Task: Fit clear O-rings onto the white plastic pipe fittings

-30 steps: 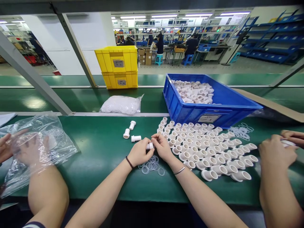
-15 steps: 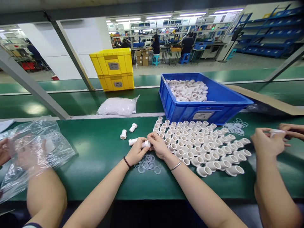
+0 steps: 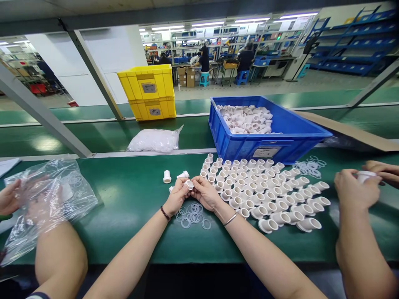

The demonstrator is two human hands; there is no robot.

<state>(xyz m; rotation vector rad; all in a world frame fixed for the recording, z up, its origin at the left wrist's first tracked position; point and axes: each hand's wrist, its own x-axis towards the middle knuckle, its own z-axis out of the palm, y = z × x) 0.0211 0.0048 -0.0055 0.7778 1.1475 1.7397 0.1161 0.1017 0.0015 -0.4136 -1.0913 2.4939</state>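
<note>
My left hand (image 3: 175, 198) is closed around a short white plastic pipe fitting (image 3: 188, 185), its round end facing up toward me. The fingers of my right hand (image 3: 205, 194) are pinched against the right side of that fitting; any small ring between them is hidden. Just below both hands lies a loose pile of thin translucent rings (image 3: 193, 214). Beyond my left hand, a loose white fitting (image 3: 167, 177) stands on the green table (image 3: 124, 207), and another loose fitting (image 3: 183, 174) is partly behind my fingers. Rows of upright white fittings (image 3: 246, 194) begin right beside my right hand.
A blue bin (image 3: 268, 143) heaped with white fittings stands behind the rows. Behind left are a filled plastic bag (image 3: 154, 140) and stacked yellow crates (image 3: 149, 93). Co-workers' hands hold a clear bag (image 3: 71, 195) at left and a white fitting (image 3: 365, 176) at right.
The fitting in my hands has turned, and my left hand has moved slightly left. Loose fittings beyond it sit farther right. The right-hand co-worker's hands have shifted slightly right.
</note>
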